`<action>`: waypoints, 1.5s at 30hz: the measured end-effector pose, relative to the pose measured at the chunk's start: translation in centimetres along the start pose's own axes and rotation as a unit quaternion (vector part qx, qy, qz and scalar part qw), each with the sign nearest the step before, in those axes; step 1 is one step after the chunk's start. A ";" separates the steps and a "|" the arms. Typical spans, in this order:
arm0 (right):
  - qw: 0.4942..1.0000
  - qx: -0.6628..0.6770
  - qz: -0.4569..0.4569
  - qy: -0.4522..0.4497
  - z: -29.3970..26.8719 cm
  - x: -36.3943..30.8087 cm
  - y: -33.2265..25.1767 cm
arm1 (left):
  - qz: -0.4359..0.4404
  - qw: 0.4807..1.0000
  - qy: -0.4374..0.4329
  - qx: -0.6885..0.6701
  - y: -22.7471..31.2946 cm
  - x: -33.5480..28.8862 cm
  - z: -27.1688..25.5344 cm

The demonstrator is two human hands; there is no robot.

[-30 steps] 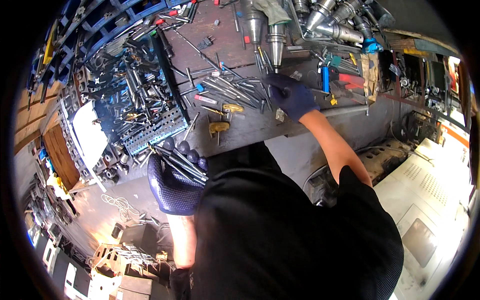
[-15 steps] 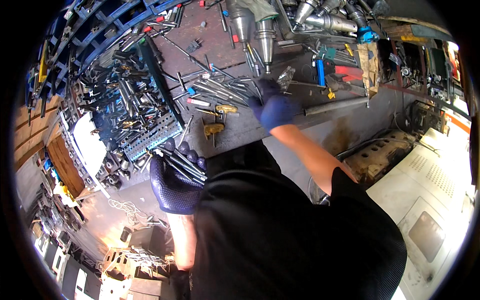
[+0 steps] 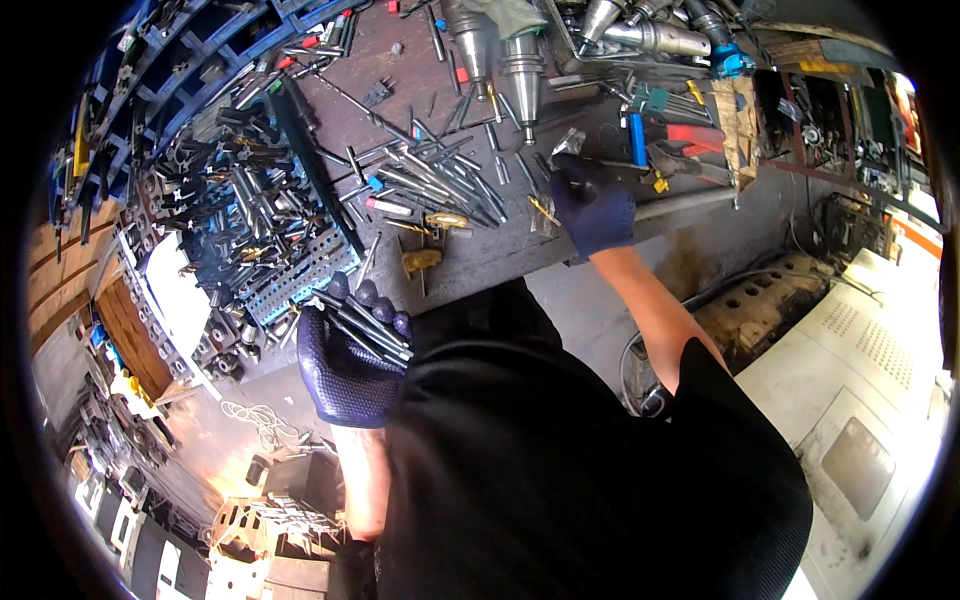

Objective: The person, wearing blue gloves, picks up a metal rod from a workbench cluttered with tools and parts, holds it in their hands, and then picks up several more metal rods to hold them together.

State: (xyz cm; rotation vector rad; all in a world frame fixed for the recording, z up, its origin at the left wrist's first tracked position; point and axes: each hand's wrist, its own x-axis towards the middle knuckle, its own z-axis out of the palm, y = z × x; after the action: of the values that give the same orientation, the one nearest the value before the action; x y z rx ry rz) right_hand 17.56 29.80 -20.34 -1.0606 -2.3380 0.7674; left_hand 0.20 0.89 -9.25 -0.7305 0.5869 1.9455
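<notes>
My left hand, in a dark purple textured glove, is closed around several slim metal cutters, which look like end mills. It is held low, by the near edge of the bench. My right hand, gloved too, is over the right part of the bench beside a small clear plastic bag. Its fingertips point down and are partly hidden, so what they hold cannot be made out. Left of it lie a gold-coloured drill bit and a pile of loose steel cutters.
A blue perforated tray heaped with cutters stands at left, with blue bins behind. Tapered tool holders lie at the back. Red-handled pliers and a metal bar are at right. Gold-coloured hex keys lie near the front edge.
My right hand has moved right, away from the cutter pile, to the plastic bag. The gold-coloured drill bit beside it is now uncovered. My left hand stays closed on its cutters.
</notes>
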 end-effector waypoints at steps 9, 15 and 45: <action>0.922 -0.282 0.039 -0.262 4.9 10.9 -6.6 | 0.014 0.999 0.017 0.032 -0.3 -1.2 1.9; 0.902 -0.299 0.049 -0.307 6.1 12.5 -8.0 | 0.036 0.999 0.000 -0.018 0.7 -2.7 0.6; 0.824 -0.365 -0.124 -0.416 5.1 10.7 -10.0 | 0.067 0.995 -0.015 -0.073 2.4 -4.6 -3.0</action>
State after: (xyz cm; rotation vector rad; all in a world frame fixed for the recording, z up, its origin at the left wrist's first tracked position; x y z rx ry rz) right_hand 2.76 31.19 -15.77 -0.6906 -3.6201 0.1959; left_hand 0.55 -4.92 -7.88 -0.7673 0.4891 2.1376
